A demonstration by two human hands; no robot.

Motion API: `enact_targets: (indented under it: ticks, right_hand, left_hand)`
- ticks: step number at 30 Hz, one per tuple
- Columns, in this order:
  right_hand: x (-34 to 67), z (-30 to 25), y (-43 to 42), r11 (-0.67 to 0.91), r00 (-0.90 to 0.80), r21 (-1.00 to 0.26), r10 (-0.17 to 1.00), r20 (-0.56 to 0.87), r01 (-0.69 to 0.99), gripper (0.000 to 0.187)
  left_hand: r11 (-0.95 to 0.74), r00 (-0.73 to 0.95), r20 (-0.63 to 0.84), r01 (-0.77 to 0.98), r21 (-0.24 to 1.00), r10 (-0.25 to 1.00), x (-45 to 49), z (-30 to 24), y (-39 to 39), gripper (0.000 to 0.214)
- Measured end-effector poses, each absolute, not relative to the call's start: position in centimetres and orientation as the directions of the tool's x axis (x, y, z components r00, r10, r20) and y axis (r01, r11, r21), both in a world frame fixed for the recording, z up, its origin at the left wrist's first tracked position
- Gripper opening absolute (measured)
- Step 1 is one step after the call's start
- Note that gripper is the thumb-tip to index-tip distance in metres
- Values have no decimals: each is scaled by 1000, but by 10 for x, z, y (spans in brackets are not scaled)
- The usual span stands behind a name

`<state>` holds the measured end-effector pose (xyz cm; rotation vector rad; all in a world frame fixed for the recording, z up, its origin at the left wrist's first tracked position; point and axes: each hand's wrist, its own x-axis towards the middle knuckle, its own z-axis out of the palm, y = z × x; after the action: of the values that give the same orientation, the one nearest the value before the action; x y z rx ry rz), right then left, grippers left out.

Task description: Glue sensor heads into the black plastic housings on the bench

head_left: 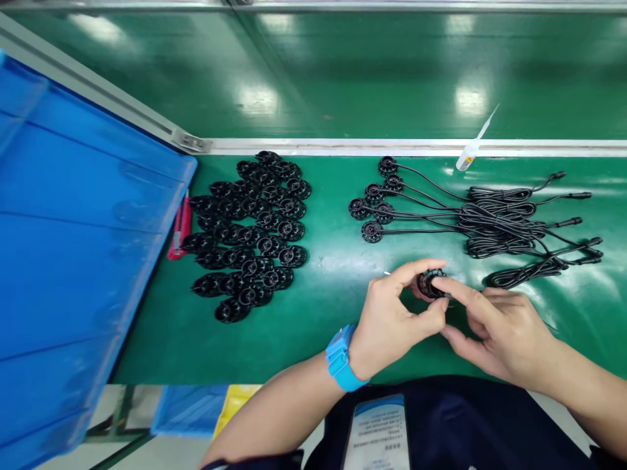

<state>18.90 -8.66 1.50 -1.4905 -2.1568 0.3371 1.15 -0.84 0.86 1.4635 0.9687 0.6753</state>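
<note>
My left hand (394, 320) and my right hand (494, 326) meet over the green mat and pinch one small round black part (430, 283) between their fingertips. A black cable runs from that part to the right, toward a coiled bundle (519, 271). A blue strap (343, 359) circles my left wrist. Several finished round parts with cables (375, 209) lie just beyond my hands. To the left sits a pile of loose black round parts (252, 232).
A big blue plastic bin (73, 248) fills the left side. A red tool (181, 228) lies beside it. A small white glue bottle (467, 156) with a long nozzle lies at the white rail (343, 146). Coiled black cables (509, 219) spread at right.
</note>
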Motion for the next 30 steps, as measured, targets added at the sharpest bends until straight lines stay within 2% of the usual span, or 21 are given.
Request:
enact_targets:
  ticks: [2,6,10,16,23,30]
  right_hand:
    - [188,14,-87,385,-250,-482,913,322,787,47]
    - [188,16,-84,368,-194,-394,889,416,842,40]
    - [187,15,-83,382,-212,-347,873,439,856,34]
    - [186,17,-86,407,-249,-293,856,454,865,38]
    - [189,21,-85,387,-174,-389,860,480,836,29]
    - [187,21,-82,423,-121,-526,850,513,738,18]
  left_hand:
    - [33,477,-98,143,989,874,11,9,-8,47]
    - [40,494,-78,86,995,866,10,11,-9,47]
    - [35,494,-78,94,995,866,9,11,-10,46]
    - [-28,486,-37,125,992,873,8,12,-12,47]
    - [-158,456,83,129,979,886,6,12,-13,46]
    - [-163,465,94,109,981,880,4,12,-16,47]
